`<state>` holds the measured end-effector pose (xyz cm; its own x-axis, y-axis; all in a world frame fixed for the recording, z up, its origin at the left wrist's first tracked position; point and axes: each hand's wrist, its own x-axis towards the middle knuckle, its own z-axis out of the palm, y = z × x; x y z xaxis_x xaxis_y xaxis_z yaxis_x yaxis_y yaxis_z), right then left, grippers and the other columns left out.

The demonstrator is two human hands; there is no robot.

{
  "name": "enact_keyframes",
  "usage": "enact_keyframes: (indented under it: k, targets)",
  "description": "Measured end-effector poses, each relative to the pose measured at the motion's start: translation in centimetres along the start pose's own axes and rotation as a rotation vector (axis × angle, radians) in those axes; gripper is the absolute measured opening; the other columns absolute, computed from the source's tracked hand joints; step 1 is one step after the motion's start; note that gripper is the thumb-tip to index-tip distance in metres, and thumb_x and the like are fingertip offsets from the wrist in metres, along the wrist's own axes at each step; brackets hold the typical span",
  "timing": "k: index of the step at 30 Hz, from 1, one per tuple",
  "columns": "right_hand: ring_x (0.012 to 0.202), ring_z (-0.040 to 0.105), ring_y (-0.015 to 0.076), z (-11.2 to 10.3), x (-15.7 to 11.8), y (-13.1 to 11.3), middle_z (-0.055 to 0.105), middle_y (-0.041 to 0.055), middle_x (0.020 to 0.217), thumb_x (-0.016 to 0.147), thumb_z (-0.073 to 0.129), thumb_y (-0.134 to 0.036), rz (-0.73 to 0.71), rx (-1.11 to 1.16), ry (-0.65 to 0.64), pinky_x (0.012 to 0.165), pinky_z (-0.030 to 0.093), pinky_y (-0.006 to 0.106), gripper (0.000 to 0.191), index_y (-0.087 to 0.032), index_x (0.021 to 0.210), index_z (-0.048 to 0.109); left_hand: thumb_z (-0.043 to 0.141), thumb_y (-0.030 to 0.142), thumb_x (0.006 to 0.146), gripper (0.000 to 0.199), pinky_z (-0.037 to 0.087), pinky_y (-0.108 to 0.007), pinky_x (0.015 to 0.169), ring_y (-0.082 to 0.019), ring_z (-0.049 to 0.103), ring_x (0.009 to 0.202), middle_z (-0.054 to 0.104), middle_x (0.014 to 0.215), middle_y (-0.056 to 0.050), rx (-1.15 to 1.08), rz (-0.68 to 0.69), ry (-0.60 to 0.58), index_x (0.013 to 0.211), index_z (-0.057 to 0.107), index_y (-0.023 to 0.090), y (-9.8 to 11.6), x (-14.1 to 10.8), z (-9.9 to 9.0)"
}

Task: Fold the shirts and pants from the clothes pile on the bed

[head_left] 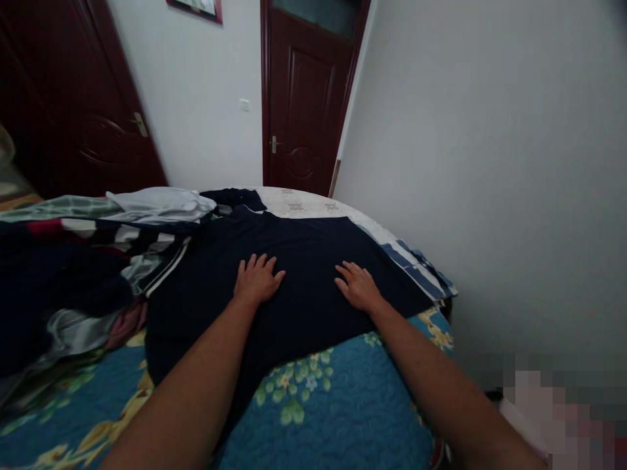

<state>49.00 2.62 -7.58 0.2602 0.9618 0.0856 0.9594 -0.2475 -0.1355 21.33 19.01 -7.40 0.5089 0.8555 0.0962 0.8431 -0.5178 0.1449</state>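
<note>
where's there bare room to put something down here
Bare: the blue floral quilt between the left forearm and right forearm, below the dark garment; also the pale cover beyond its far edge. Crowded: the left side, heaped with clothes.

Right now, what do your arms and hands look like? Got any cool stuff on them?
My left arm and right arm show no sleeves. My left hand and right hand have no gloves, and I see no watch, bracelet or rings.
</note>
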Motion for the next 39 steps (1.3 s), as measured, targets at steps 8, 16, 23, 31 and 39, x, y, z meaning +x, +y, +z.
enact_keyframes:
  k: [8,16,23,31,39]
  targets:
    - [0.161,0.027,0.0291,0.1,-0.4,4.5,0.034,0.0067,0.175,0.11,0.033,-0.058,0.278,-0.052,0.021,0.129,0.023,0.055,0.063,-0.029,0.166,0.042,0.033,0.066,0.102,0.075,0.018,-0.063,0.13,-0.04,0.025,0.162,0.04,0.173,-0.012,-0.021,0.015,0.026,0.162,0.049,0.024,-0.3,-0.3,0.3]
    - [0.159,0.033,0.0298,0.2,-1.5,7.1,0.039,0.0124,0.171,0.11,0.03,-0.056,0.475,-0.105,0.067,0.129,0.025,0.047,0.068,-0.019,0.165,0.045,0.034,0.065,0.102,0.074,0.019,-0.063,0.13,-0.04,0.025,0.163,0.039,0.173,-0.012,-0.027,0.027,0.025,0.163,0.048,0.024,-0.5,-0.6,0.3]
    - [0.158,0.034,0.0305,0.2,-2.9,7.5,0.04,0.0145,0.17,0.109,0.031,-0.055,0.465,-0.129,0.085,0.128,0.026,0.048,0.068,-0.018,0.164,0.046,0.034,0.063,0.103,0.073,0.022,-0.062,0.13,-0.04,0.026,0.162,0.039,0.173,-0.012,-0.009,0.036,0.017,0.164,0.046,0.025,-0.4,-0.9,-0.2]
    - [0.159,0.031,0.0336,0.0,-4.9,7.6,0.036,0.0128,0.173,0.109,0.031,-0.057,0.418,-0.108,0.077,0.127,0.025,0.053,0.069,-0.021,0.166,0.042,0.028,0.066,0.104,0.076,0.024,-0.063,0.129,-0.039,0.022,0.164,0.029,0.178,-0.01,0.029,0.022,-0.035,0.169,0.037,0.027,-0.9,-3.1,-0.7]
    - [0.161,0.026,0.0334,-0.5,-9.0,8.6,0.033,0.0113,0.174,0.109,0.031,-0.059,0.348,-0.083,0.068,0.129,0.02,0.054,0.069,-0.023,0.167,0.04,0.028,0.066,0.104,0.077,0.022,-0.063,0.13,-0.037,0.021,0.165,0.028,0.178,-0.01,0.104,-0.015,-0.094,0.17,0.034,0.027,-2.1,-6.7,-0.9]
